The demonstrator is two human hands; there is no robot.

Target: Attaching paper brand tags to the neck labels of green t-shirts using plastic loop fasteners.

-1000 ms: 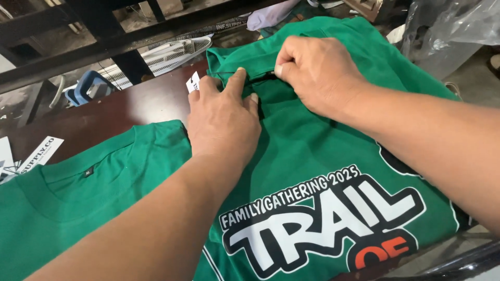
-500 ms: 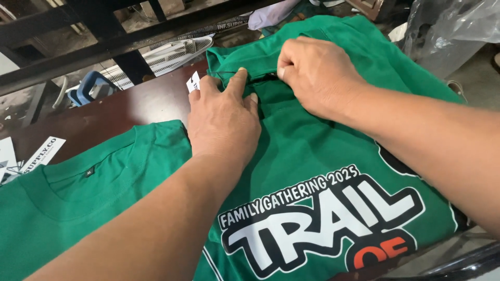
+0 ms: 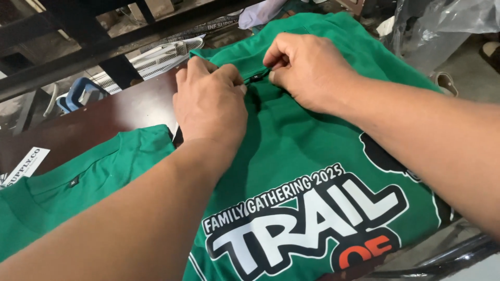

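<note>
Both our hands at collar of green printed shirt (image 3: 291, 140), far end. Left hand (image 3: 211, 101) pinches collar left of tag; right hand (image 3: 307, 70) pinches right. Collar runs left-right between them.

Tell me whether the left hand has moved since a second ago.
Yes. The left hand slid up the green shirt from flat below the collar to grip its edge, closer to the right hand.

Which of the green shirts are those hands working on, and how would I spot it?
Start at the dark wooden table. Two green shirts lie on it; take the printed shirt on the right, whose collar the left hand and right hand pinch. Only it shows big white-and-black lettering; the plain shirt beside it shows none.
</note>
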